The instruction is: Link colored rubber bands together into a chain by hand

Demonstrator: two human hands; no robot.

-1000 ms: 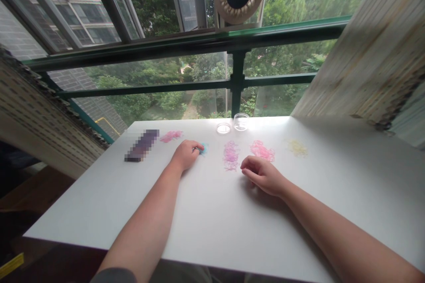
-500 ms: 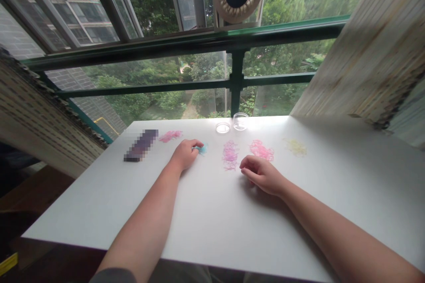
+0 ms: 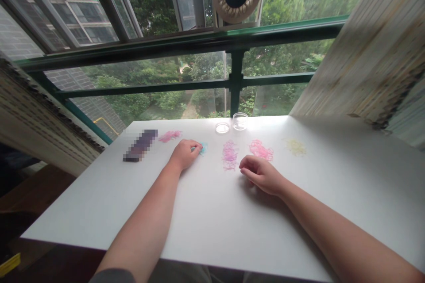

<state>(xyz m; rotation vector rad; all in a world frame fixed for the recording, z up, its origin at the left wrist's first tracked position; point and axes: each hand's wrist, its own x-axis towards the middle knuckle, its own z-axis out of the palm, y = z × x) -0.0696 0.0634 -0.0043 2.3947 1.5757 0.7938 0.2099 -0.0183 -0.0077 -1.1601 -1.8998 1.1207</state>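
In the head view, the left hand (image 3: 186,154) is at the blue pile (image 3: 203,148) of thin bands on the white table (image 3: 212,221); whether its fingertips pinch a band I can't make out. The right hand (image 3: 260,174) is loosely curled beside the purple pile (image 3: 230,155), just in front of the right pink pile (image 3: 261,149); no band shows in it, and whether its thumb and fingertips meet is unclear. The clear dish (image 3: 240,121) and the lid (image 3: 222,128) lie farther back. The step in hand seems to be fingering the blue bands; the next move likely calls for a light, precise pinch.
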